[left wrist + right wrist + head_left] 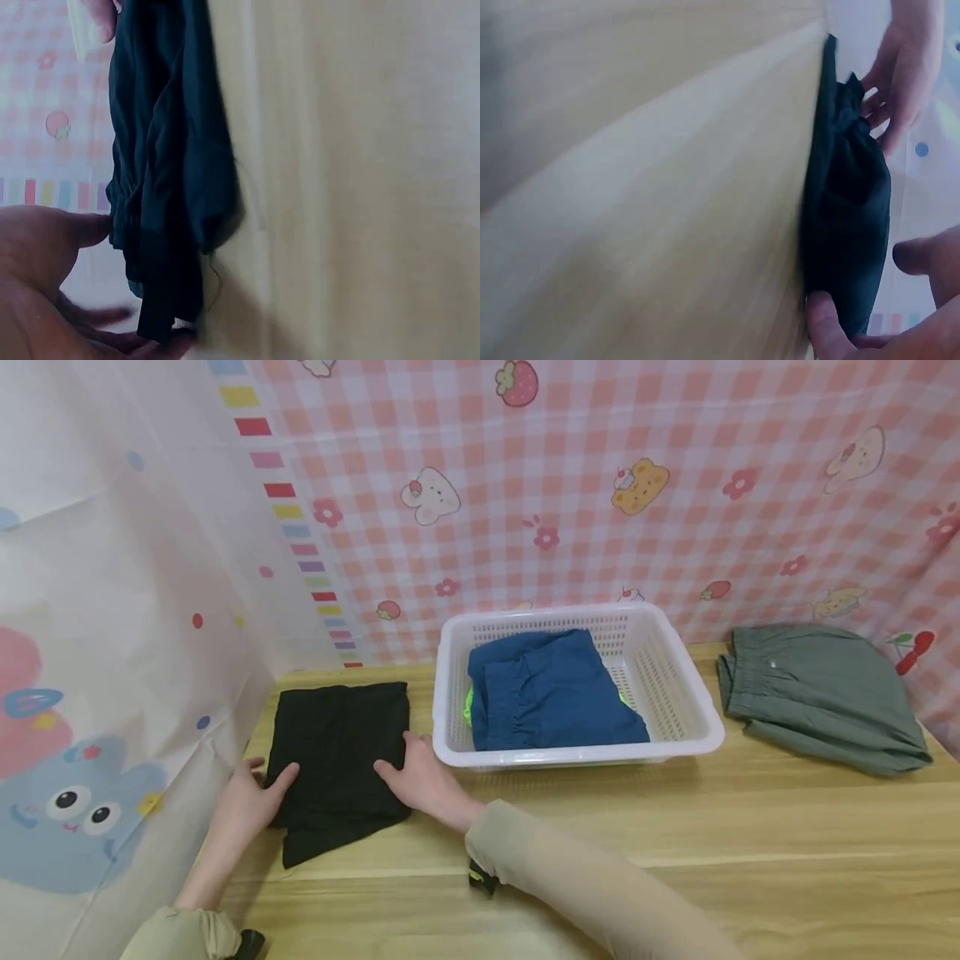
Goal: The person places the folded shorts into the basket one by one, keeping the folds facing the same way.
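A folded black garment [341, 760] lies flat at the left of the wooden table, its near edge slanting and one corner sticking out. My left hand [246, 806] holds its left edge, thumb on the cloth and fingers at the side. In the left wrist view, gathered cloth [161, 165] shows between that thumb and the fingers. At the opposite edge is my right hand [431, 781], with a fingertip [823, 311] touching the cloth near the table. The right thumb [913, 256] stands apart from the fabric in the right wrist view.
A white plastic basket [705, 727] stands just right of my right hand. Folded blue shorts [551, 693] lie in it over something bright green [468, 706]. A grey-green garment [821, 693] rests at the far right. A checked cloth [525, 485] hangs behind the table.
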`<control>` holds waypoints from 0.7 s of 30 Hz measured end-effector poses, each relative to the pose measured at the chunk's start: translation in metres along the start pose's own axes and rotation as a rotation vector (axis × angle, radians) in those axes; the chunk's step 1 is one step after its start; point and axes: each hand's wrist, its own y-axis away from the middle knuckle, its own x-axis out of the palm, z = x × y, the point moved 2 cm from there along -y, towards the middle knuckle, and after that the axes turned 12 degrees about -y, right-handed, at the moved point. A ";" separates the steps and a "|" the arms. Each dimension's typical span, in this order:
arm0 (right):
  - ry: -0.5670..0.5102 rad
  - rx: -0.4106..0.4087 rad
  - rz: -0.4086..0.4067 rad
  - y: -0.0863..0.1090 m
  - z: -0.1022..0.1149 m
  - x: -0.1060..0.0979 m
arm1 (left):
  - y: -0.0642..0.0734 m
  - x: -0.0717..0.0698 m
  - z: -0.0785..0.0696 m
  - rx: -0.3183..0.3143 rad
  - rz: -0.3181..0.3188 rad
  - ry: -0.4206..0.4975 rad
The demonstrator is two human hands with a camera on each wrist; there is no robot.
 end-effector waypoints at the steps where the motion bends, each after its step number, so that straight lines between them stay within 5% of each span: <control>1: -0.023 0.012 -0.015 -0.003 0.001 0.001 | -0.004 -0.001 0.000 -0.008 0.004 0.013; 11: -0.047 0.091 -0.072 -0.015 0.004 0.010 | -0.017 -0.005 -0.009 -0.006 0.113 -0.041; 21: 0.012 0.084 -0.023 -0.014 0.002 0.008 | -0.011 -0.006 -0.017 -0.022 0.107 -0.008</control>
